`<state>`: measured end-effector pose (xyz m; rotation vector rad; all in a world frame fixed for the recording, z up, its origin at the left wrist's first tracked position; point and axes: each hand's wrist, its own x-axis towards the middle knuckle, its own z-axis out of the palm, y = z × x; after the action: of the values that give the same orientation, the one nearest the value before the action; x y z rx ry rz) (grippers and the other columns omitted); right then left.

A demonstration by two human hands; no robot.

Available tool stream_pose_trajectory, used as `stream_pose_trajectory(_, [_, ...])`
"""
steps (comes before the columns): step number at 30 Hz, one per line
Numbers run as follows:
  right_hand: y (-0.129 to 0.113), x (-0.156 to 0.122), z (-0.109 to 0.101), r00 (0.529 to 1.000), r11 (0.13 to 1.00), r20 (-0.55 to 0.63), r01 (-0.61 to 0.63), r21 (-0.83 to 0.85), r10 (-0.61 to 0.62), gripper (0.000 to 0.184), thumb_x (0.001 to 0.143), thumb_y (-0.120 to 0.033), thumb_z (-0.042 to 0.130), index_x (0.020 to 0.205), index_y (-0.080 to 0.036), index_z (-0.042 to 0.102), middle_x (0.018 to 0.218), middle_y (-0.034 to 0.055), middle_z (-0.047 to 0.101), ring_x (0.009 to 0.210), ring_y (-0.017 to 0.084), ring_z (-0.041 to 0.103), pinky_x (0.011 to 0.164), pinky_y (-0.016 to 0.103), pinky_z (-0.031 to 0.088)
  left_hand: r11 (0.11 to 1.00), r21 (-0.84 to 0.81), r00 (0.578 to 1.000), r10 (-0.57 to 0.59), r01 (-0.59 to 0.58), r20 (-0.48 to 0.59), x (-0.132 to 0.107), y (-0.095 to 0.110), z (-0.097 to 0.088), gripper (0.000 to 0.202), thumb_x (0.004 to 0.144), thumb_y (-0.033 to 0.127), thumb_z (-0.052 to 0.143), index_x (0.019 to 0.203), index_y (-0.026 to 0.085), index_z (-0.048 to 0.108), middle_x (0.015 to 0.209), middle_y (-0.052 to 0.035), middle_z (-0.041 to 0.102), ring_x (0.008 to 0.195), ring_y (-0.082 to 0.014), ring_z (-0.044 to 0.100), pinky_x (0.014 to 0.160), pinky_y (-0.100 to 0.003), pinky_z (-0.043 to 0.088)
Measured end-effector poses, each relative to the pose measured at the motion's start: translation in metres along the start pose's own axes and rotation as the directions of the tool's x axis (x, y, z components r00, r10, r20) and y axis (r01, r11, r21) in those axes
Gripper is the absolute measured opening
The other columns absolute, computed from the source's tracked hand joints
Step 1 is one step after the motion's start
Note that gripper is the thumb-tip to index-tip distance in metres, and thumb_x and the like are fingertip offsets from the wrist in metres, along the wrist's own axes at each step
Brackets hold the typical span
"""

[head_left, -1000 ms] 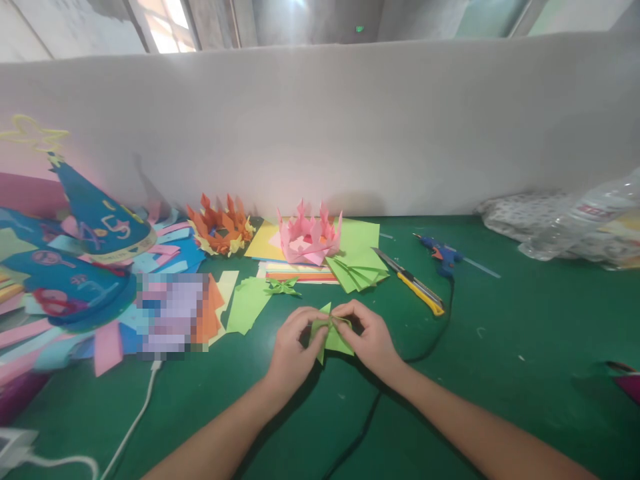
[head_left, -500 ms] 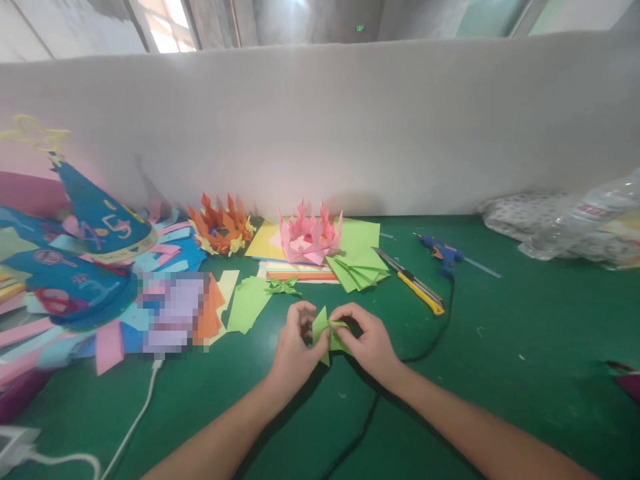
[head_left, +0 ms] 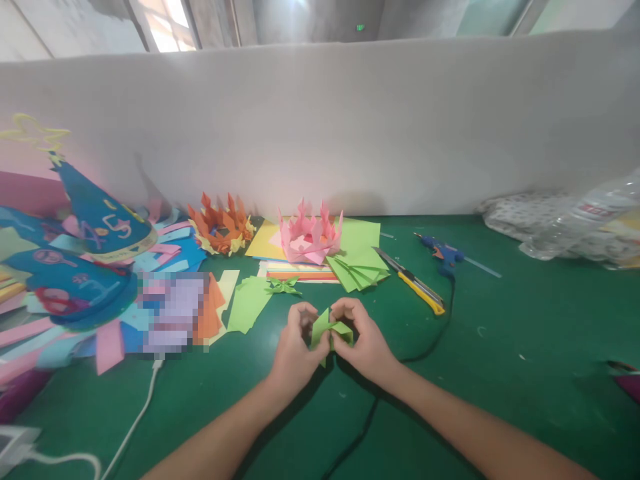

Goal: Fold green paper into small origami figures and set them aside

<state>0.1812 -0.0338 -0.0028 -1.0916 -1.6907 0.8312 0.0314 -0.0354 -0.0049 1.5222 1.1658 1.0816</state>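
Both of my hands pinch one small piece of folded light green paper [head_left: 327,328] just above the green table [head_left: 500,360]. My left hand [head_left: 296,347] grips its left side with curled fingers. My right hand [head_left: 361,340] grips its right side, thumb and fingers pressed on the folds. The two hands nearly touch. A tiny green folded star shape [head_left: 284,287] lies just beyond them. Flat green paper pieces [head_left: 247,303] lie to its left.
A pink paper crown [head_left: 310,235] and an orange one [head_left: 220,225] stand at the back by the white partition. Folded green sheets [head_left: 359,267], a yellow utility knife [head_left: 415,283], a blue glue gun [head_left: 443,253] with black cord, blue party hats [head_left: 95,213] and plastic bags [head_left: 565,227] surround the spot.
My hands have drawn closer together and the green paper has been folded up smaller between them. It lay flatter and wider a second ago.
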Motion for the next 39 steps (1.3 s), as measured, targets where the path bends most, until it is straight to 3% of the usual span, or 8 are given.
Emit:
stream_pose_trajectory(6, [0.003, 0.005, -0.004, 0.998, 0.997, -0.027, -0.065, -0.039, 0.064, 0.042, 0.072, -0.009, 0.051, 0.108, -0.022, 0.034, 0.076, -0.003, 0.06, 0.074, 0.015, 0.06, 0.077, 0.029, 0.047, 1.0, 0.013, 1.0, 0.005, -0.006, 0.024, 0.001, 0.002, -0.001, 0.031, 0.074, 0.017, 0.057, 0.098, 0.023, 0.038, 0.074, 0.0041, 0.052, 0.061, -0.0104, 0.05, 0.056, -0.021, 0.037])
stream_pose_trajectory(18, [0.005, 0.004, -0.005, 0.998, 0.995, -0.068, -0.009, -0.102, 0.002, 0.033, 0.078, -0.01, 0.049, 0.106, -0.023, 0.037, 0.079, -0.0013, 0.06, 0.077, 0.015, 0.06, 0.076, 0.03, 0.047, 0.999, -0.042, 0.998, -0.029, 0.031, 0.058, 0.006, -0.005, -0.001, 0.027, 0.075, 0.02, 0.059, 0.096, 0.02, 0.043, 0.073, 0.0044, 0.05, 0.059, -0.008, 0.046, 0.053, -0.018, 0.037])
stream_pose_trajectory(23, [0.005, 0.004, -0.008, 0.988, 0.991, -0.096, 0.114, -0.076, -0.121, 0.034, 0.08, -0.019, 0.057, 0.11, -0.024, 0.041, 0.106, 0.007, 0.056, 0.093, 0.018, 0.057, 0.079, 0.033, 0.049, 0.96, -0.248, 0.991, -0.128, 0.13, 0.027, 0.011, -0.008, -0.002, 0.031, 0.075, 0.024, 0.06, 0.097, 0.021, 0.038, 0.074, 0.0042, 0.055, 0.061, -0.0088, 0.051, 0.053, -0.018, 0.04])
stream_pose_trajectory(27, [0.004, 0.005, -0.013, 0.969, 0.937, -0.026, 0.23, -0.261, -0.245, 0.018, 0.082, -0.02, 0.057, 0.098, -0.024, 0.051, 0.111, 0.0078, 0.051, 0.103, 0.022, 0.052, 0.087, 0.038, 0.045, 0.94, -0.314, 0.983, -0.165, 0.133, -0.076, 0.014, -0.007, -0.005, 0.035, 0.075, 0.028, 0.061, 0.099, 0.023, 0.037, 0.083, 0.0028, 0.056, 0.063, -0.0089, 0.055, 0.055, -0.019, 0.047])
stream_pose_trajectory(29, [0.004, 0.005, -0.015, 0.971, 0.911, 0.045, 0.234, -0.34, -0.233, 0.013, 0.083, -0.022, 0.056, 0.097, -0.023, 0.056, 0.112, 0.0079, 0.05, 0.104, 0.022, 0.051, 0.09, 0.039, 0.043, 0.934, -0.329, 0.98, -0.179, 0.14, -0.091, 0.014, -0.006, -0.005, 0.036, 0.077, 0.031, 0.059, 0.104, 0.022, 0.037, 0.09, 0.0007, 0.056, 0.061, -0.0093, 0.057, 0.052, -0.021, 0.049])
stream_pose_trajectory(33, [0.004, 0.007, -0.014, 0.983, 0.896, 0.073, 0.183, -0.405, -0.168, 0.031, 0.083, -0.028, 0.059, 0.112, -0.022, 0.053, 0.11, 0.0088, 0.053, 0.106, 0.023, 0.05, 0.092, 0.039, 0.042, 0.927, -0.341, 0.98, -0.189, 0.155, -0.069, 0.013, -0.004, -0.004, 0.038, 0.08, 0.036, 0.057, 0.11, 0.019, 0.041, 0.086, -0.0013, 0.058, 0.06, -0.0123, 0.06, 0.052, -0.024, 0.051])
stream_pose_trajectory(39, [0.004, 0.009, -0.013, 0.994, 0.913, 0.037, 0.11, -0.394, -0.103, 0.027, 0.077, -0.031, 0.067, 0.099, -0.021, 0.056, 0.101, 0.0067, 0.056, 0.097, 0.023, 0.052, 0.084, 0.037, 0.044, 0.962, -0.235, 0.985, -0.156, 0.136, -0.068, 0.011, -0.001, -0.004, 0.036, 0.08, 0.035, 0.057, 0.109, 0.016, 0.048, 0.077, -0.0003, 0.06, 0.059, -0.0122, 0.06, 0.055, -0.023, 0.05])
